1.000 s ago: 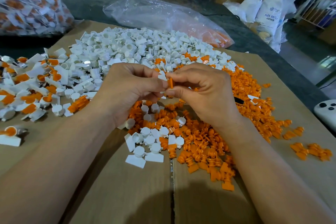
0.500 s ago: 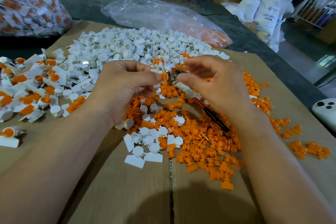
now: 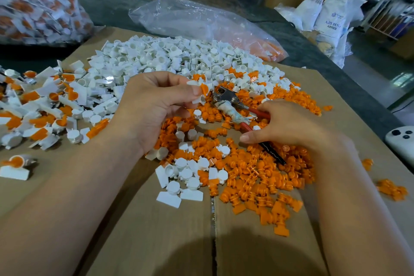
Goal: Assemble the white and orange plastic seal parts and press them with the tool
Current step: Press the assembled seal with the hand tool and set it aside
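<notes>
- White-and-orange seal (image 3: 202, 93) is pinched between thumb and fingers of left hand (image 3: 152, 107).
- Pliers (image 3: 225, 98) are held by the handles in curled right hand (image 3: 291, 125), low over the orange parts (image 3: 257, 181).

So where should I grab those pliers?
By the red handles, coming from the right. The pliers have their metal head pointing away-left toward the seal in the left hand, and the handles spread open toward the right hand.
</notes>
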### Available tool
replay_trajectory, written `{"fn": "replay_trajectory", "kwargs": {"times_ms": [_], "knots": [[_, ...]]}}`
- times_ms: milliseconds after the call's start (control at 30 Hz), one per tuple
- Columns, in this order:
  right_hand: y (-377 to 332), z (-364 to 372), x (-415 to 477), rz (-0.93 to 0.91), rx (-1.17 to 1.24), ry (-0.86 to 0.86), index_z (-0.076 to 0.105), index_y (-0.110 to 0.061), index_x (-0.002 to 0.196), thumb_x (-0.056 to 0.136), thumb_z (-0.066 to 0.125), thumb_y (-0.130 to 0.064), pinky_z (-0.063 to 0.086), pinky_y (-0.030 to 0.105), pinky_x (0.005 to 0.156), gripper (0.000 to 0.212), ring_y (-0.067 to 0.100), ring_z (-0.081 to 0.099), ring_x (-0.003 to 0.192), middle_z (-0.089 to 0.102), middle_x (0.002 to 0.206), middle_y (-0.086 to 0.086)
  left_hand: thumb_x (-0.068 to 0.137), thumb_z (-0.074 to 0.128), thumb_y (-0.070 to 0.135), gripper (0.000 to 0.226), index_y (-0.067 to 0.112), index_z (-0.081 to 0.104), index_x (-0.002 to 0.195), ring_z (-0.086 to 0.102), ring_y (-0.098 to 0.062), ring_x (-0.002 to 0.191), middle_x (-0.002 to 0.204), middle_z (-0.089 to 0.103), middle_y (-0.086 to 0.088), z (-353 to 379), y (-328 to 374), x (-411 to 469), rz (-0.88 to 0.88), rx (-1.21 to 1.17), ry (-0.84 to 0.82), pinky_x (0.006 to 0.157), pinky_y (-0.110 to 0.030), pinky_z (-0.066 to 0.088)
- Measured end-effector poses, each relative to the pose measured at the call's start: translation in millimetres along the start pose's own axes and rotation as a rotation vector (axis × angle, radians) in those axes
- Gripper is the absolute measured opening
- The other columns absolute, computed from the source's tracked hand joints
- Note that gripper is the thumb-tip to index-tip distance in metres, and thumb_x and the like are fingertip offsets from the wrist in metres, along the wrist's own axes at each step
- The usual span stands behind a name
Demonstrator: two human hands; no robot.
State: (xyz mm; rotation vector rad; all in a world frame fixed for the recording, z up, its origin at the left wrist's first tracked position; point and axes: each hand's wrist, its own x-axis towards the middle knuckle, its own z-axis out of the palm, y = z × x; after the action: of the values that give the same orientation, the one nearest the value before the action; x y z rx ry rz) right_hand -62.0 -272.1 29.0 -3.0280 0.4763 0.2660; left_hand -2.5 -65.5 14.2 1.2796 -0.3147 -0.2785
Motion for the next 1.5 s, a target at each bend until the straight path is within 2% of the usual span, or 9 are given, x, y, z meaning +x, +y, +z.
{"fn": "replay_trajectory", "kwargs": {"times_ms": [133,233,500,667,833,1000,1133,1333,1500], "knots": [[-5,2,0,0.027,0.026,0.084,0.058,-0.018,0.104,0.062,0.07,-0.058,0.035,0.028,0.059,0.059,0.012,0.043,0.079,0.046,0.092,-0.004,0.051,0.071,0.019,0.022,0.008,0.062,0.067,0.06,-0.009,0.049,0.053,0.064,0.002,3,-1,-2,0.087,0.054,0.024,0.047,-0.017,0.049],[-9,0,-2,0.025,0.088,0.178,0.063,-0.014,0.088,0.063,0.074,-0.042,0.033,0.027,0.05,0.039,0.009,0.044,0.067,0.049,0.077,-0.003,0.062,0.074,0.006,0.012,0.01,0.063,0.065,0.06,-0.007,0.049,0.052,0.064,0.003,3,-2,-2,0.128,0.109,0.06,0.049,-0.017,0.05],[-6,-15,-11,0.058,0.194,0.239,0.062,-0.017,0.1,0.066,0.069,-0.032,0.05,0.038,0.077,0.037,0.018,0.054,0.085,0.06,0.093,0.003,0.071,0.072,-0.001,0.015,0.009,0.064,0.064,0.059,-0.005,0.048,0.05,0.063,0.004,2,-2,-1,0.164,0.165,0.084,0.049,-0.015,0.049],[-9,-14,-11,0.005,0.24,0.249,0.05,-0.023,0.096,0.073,0.066,-0.026,0.041,0.031,0.067,0.028,0.015,0.048,0.08,0.05,0.083,-0.004,0.071,0.071,-0.003,0.017,0.008,0.062,0.062,0.06,-0.009,0.048,0.05,0.063,0.002,0,-3,2,0.098,0.079,0.083,0.048,-0.018,0.05],[-9,-4,-2,-0.044,0.255,0.35,0.04,-0.02,0.079,0.083,0.053,-0.009,0.024,0.025,0.05,0.019,0.006,0.036,0.064,0.04,0.072,-0.006,0.066,0.071,0.0,0.014,0.008,0.06,0.062,0.06,-0.012,0.048,0.05,0.063,-0.001,-3,-1,5,-0.001,-0.069,0.083,0.046,-0.017,0.048],[-7,-1,1,-0.102,0.254,0.478,0.037,-0.021,0.083,0.09,0.054,-0.023,0.023,0.013,0.049,0.018,0.004,0.033,0.062,0.034,0.07,-0.013,0.067,0.071,-0.002,0.015,0.006,0.06,0.062,0.059,-0.011,0.047,0.051,0.062,-0.002,-3,-1,6,-0.012,-0.056,0.102,0.046,-0.017,0.048],[-9,0,1,-0.137,0.225,0.52,0.046,-0.02,0.095,0.09,0.053,-0.031,0.023,0.023,0.053,0.014,0.01,0.038,0.073,0.042,0.08,-0.008,0.067,0.071,-0.003,0.015,0.006,0.061,0.061,0.059,-0.012,0.047,0.052,0.063,-0.003,-2,-2,6,0.006,-0.023,0.077,0.047,-0.018,0.049],[-11,3,2,-0.144,0.185,0.564,0.053,-0.015,0.11,0.087,0.055,-0.036,0.021,0.023,0.063,0.032,0.009,0.038,0.082,0.044,0.091,-0.006,0.048,0.072,0.012,0.019,0.005,0.062,0.062,0.059,-0.011,0.047,0.052,0.063,-0.003,-1,-1,5,-0.007,-0.014,0.023,0.046,-0.018,0.048],[-11,4,2,-0.137,0.179,0.563,0.053,-0.015,0.113,0.087,0.056,-0.038,0.027,0.024,0.068,0.035,0.009,0.039,0.084,0.044,0.093,-0.006,0.066,0.072,-0.008,0.014,0.0,0.062,0.061,0.054,-0.011,0.043,0.05,0.061,-0.001,0,-2,5,0.007,0.142,0.005,0.045,-0.018,0.047]]}}
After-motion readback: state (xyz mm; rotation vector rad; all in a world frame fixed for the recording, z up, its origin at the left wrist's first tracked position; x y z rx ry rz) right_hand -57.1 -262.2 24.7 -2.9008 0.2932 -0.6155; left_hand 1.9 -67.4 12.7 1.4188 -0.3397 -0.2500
